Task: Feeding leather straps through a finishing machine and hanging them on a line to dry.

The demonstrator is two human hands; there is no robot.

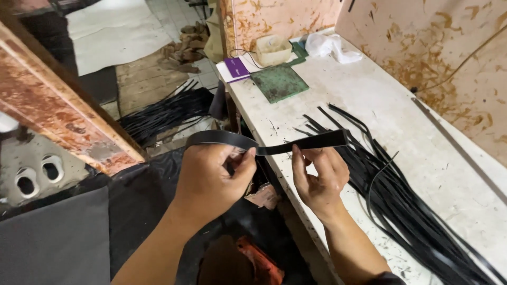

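Over the counter edge, my left hand and right hand each keep a closed grip on the black strap, stretched between them; loose strips crowd the counter rightward.

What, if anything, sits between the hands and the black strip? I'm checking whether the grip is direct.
Nothing visible does. The left hand and right hand both pinch the black strip directly with bare fingers, just off the edge of the white table.
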